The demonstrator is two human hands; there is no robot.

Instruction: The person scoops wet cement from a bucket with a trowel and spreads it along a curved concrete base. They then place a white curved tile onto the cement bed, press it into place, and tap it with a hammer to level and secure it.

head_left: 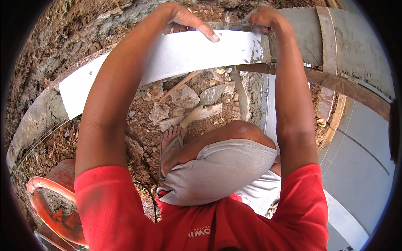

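A long white slab (201, 48) lies along a low mortar-topped wall ahead of me, its right end smeared with wet grey mortar. My left hand (184, 19) is closed over the slab's far edge, thumb pressed on the white face and the other fingers hidden behind. Just beyond the slab's right end is my right hand (266, 19), its fingers curled in close to the mortar joint. Whatever those fingers hold is too small and shaded to name. Grey mortar (268, 48) fills the spot between the slab and the grey surface to its right.
Broken stones (185, 96) and a pale wooden handle (191, 117) lie on the soil by my foot. An orange bucket (35, 184) with mortar inside stands at lower left. Grey sheets (360, 138) and wooden strips (328, 37) lie on the right. Rough earth (54, 46) rises behind the wall.
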